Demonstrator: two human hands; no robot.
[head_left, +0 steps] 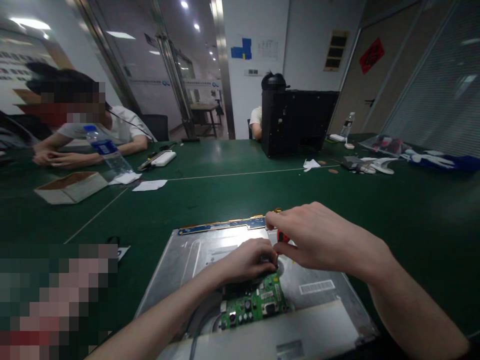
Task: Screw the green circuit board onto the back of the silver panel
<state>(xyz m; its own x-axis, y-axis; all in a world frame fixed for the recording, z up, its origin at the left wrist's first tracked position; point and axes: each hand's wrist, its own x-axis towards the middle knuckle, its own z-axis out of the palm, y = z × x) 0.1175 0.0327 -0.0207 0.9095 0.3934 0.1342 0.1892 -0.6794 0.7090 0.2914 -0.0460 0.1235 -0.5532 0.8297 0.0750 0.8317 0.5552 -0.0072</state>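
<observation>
A flat metal display panel (318, 305) lies on the table in front of me, with a green circuit board (251, 302) on its middle. Fingers of my right hand (326, 240) are wrapped round the red and black handle of a screwdriver (282, 237), above the far edge of that board. Right beside it, my left hand (247, 260) rests low over the board's upper end, fingers curled together near the screwdriver's lower end. What those fingers pinch, if anything, is hidden. Along the panel's far edge runs a narrow blue circuit strip (221, 228).
On the green table (210, 195) stand an open box (73, 189) and a tilted water bottle (108, 150) at left. A black monitor (300, 122) stands at the back; gloves (375, 164) lie right. Two people sit across, and a blurred-out patch covers the lower left.
</observation>
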